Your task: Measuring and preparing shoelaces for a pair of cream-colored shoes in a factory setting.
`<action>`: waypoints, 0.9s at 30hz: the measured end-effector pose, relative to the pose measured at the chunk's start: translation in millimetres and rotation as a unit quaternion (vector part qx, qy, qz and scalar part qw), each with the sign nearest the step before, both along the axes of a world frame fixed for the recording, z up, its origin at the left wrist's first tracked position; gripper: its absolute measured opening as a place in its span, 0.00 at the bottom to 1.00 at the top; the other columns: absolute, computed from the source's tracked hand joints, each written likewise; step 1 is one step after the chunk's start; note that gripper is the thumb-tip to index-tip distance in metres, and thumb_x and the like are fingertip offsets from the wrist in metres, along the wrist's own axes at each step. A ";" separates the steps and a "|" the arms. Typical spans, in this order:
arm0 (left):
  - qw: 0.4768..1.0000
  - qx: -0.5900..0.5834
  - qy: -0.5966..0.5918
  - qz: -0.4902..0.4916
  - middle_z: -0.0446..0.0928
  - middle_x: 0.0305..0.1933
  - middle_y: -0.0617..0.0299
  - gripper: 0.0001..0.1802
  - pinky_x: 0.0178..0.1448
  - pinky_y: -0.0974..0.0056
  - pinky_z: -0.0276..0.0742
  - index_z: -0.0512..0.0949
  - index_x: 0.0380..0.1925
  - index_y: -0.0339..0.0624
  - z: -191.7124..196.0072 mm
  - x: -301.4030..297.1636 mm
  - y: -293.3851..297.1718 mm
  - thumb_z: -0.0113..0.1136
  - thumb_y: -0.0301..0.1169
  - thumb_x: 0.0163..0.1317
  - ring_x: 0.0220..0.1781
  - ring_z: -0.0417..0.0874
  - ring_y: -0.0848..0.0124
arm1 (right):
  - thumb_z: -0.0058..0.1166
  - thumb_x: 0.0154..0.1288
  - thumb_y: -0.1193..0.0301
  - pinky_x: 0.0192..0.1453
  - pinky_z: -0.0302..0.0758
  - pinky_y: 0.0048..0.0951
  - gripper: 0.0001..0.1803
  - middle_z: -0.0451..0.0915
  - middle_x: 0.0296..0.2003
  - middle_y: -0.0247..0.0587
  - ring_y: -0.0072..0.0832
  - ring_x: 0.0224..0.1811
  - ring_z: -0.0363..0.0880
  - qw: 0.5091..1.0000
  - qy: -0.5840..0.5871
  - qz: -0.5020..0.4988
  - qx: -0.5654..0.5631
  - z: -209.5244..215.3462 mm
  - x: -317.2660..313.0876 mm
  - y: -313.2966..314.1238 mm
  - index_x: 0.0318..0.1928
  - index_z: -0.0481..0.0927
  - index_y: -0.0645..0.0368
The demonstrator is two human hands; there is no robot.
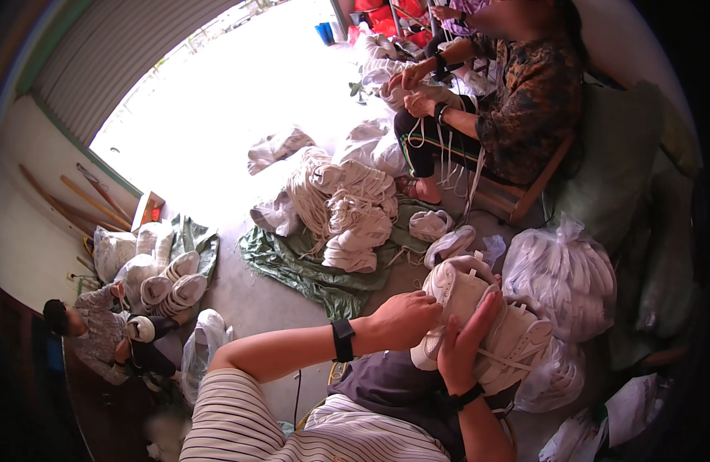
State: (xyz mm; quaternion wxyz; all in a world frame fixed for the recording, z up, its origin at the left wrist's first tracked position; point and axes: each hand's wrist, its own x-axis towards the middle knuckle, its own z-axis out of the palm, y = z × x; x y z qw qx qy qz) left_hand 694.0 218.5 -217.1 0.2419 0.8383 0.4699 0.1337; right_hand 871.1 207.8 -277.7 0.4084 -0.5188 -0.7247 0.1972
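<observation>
- My left hand [407, 319] has its fingers curled in against the near-left side of the white shoe [456, 286]; I cannot tell whether a lace or only the shoe's edge is pinched there.
- My right hand [469, 340] is spread, fingers long and thumb apart, steadying that shoe from its near-right side.
- So the shoe sits right at my grip, between both hands, above my lap.
- As I judge it, this shoe is midway through handling: both hands are on it, and my fingers hide too much to show what is finished.
- Just right of my grip, a second shoe [516, 346] has laces crossing over its front, so its lacing looks at least partly done.
- Plenty seems left: beyond my grip lie two loose shoes [439, 235], and farther off to the left a heap of shoes and laces [347, 204] on a green sheet [308, 281].
- To the right, a clear bag [561, 281] is full of pale shoes; whether those are finished, I cannot tell.
- My shoe looks off-white, with a thick pale sole, a rounded outline and small dark holes in its upper.
</observation>
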 end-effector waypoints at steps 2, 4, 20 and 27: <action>1.000 0.001 -0.006 0.003 0.78 0.36 0.55 0.05 0.49 0.54 0.77 0.77 0.32 0.39 1.8 -1.3 0.0 0.62 0.27 0.57 0.43 0.80 0.53 | 0.39 0.77 0.61 0.81 0.36 0.53 0.40 0.38 0.77 0.64 0.57 0.81 0.36 1.000 -0.005 0.001 0.006 1.7 0.9 -1.3 0.77 0.38 0.68; 1.000 0.006 -0.003 -0.005 0.78 0.36 0.54 0.06 0.48 0.54 0.77 0.77 0.32 0.39 4.8 -1.0 -0.7 0.62 0.27 0.57 0.43 0.80 0.53 | 0.39 0.78 0.60 0.81 0.36 0.53 0.40 0.38 0.77 0.64 0.57 0.80 0.36 1.000 -0.011 0.001 0.012 3.3 2.2 -2.7 0.77 0.38 0.69; 0.959 0.243 0.112 -0.095 0.72 0.55 0.56 0.18 0.76 0.51 0.61 0.78 0.43 0.42 25.5 12.3 -0.2 0.64 0.34 0.52 0.68 0.67 0.58 | 0.40 0.75 0.68 0.81 0.37 0.53 0.39 0.39 0.77 0.64 0.58 0.80 0.38 0.999 -0.015 0.004 0.029 10.9 3.9 -12.3 0.77 0.39 0.67; 0.931 0.243 0.212 -0.170 0.76 0.48 0.61 0.12 0.78 0.54 0.57 0.82 0.36 0.46 35.4 15.3 3.4 0.65 0.34 0.50 0.64 0.71 0.61 | 0.41 0.74 0.66 0.81 0.37 0.55 0.40 0.37 0.76 0.68 0.61 0.80 0.36 0.999 -0.019 0.014 0.028 12.2 1.7 -20.5 0.77 0.39 0.69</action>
